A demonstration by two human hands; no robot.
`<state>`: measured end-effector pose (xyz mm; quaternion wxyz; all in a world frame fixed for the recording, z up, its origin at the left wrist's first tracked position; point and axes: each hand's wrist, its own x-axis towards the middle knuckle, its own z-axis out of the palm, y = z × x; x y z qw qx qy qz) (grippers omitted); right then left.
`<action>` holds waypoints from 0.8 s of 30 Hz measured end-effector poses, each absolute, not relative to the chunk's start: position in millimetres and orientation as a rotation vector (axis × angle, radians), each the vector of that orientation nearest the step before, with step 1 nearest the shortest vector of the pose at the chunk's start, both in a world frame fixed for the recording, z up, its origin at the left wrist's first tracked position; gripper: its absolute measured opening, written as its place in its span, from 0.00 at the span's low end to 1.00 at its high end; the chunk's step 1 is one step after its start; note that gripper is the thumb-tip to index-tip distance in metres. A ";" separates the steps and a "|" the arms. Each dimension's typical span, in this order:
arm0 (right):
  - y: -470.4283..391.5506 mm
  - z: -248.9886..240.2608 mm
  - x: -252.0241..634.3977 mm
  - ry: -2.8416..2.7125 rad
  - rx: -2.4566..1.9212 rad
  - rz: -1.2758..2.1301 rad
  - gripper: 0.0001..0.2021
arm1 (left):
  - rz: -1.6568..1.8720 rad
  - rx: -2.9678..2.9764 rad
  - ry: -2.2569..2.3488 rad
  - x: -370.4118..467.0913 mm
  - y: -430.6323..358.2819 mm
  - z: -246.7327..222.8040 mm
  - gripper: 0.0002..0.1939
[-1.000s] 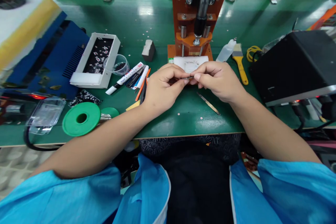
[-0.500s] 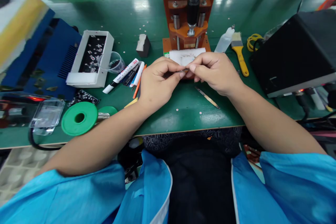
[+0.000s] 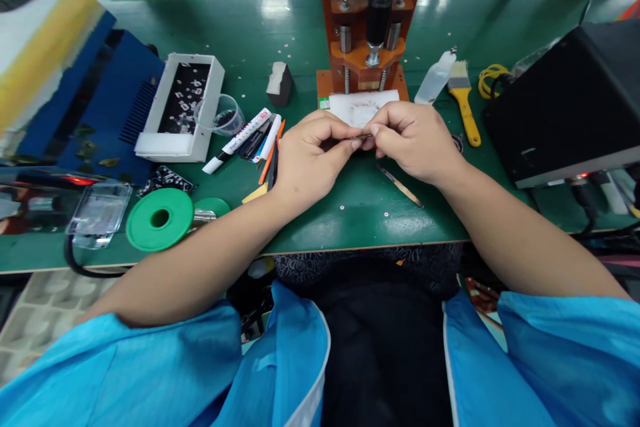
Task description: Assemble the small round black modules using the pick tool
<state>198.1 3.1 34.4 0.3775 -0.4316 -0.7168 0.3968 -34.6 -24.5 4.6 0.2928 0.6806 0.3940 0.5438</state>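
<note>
My left hand [image 3: 316, 153] and my right hand [image 3: 413, 140] meet fingertip to fingertip in front of the orange press [image 3: 367, 57]. Between the thumb and fingers of my left hand is a small, thin, dark piece [image 3: 363, 137], mostly covered, whose kind I cannot make out. The fingers of my right hand are pinched at its other end. Just behind the hands lies a white pad [image 3: 345, 105] with dark smudges, at the foot of the press. A thin stick-like tool with a pale handle [image 3: 406, 192] rests on the bench below my right hand.
Left of my hands lie markers [image 3: 237, 140], a clear cup [image 3: 230, 117], a white box of small parts [image 3: 213, 100] and a green spool [image 3: 137, 220]. On the right are a clear bottle [image 3: 435, 80], a yellow-handled brush [image 3: 466, 113] and a black box-shaped device [image 3: 560, 100].
The whole view has shifted slightly, so the bench things appear a little further right. Both hands keep their pinch together, with hardly any change in their pose.
</note>
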 end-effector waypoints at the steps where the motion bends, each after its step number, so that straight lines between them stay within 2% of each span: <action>1: 2.6 35.1 197.6 -1.817 -1.114 1.037 0.09 | 1.458 1.814 1.049 -34.4 -24.5 4.2 0.06; 4: 2.7 36.3 197.5 -1.756 -1.118 1.098 0.08 | 1.429 1.764 1.112 -34.8 -24.1 3.8 0.05; 11: 11.7 33.2 206.7 -1.832 -1.051 0.849 0.02 | 1.355 1.586 1.155 -34.9 -24.1 8.2 0.02; 24: 6.7 34.8 206.8 -1.991 -1.002 0.814 0.04 | 1.206 1.674 1.209 -33.3 -28.7 18.2 0.03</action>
